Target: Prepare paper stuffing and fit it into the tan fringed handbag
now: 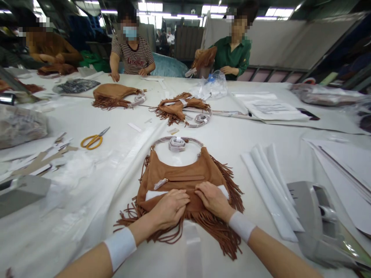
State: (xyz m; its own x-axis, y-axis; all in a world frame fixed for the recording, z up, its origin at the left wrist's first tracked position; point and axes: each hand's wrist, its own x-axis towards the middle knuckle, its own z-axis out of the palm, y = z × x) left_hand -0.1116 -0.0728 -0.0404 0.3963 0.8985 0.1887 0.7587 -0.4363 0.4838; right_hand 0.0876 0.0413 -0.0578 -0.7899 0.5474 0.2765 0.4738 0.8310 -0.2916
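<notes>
A brown fringed bag (182,172) lies flat on the white table in front of me, its wrapped strap curving at the top around a rolled strap (177,144). A white foam strip (155,195) shows on the bag on both sides of my hands. My left hand (171,207) has its fingers curled on the bag's lower middle, gripping the brown material. Just to the right, my right hand (213,199) is also closed on the material, fingertips bent down. White bands circle both my wrists. Fringe spreads out below and beside the bag.
Yellow-handled scissors (93,141) and paper scraps (40,160) lie left. White foam strips (271,189) and a grey tape dispenser (315,220) are at right. Two more fringed bags (116,94), (181,106) lie farther back. Three people are across the table, one holding a brown bag (205,60).
</notes>
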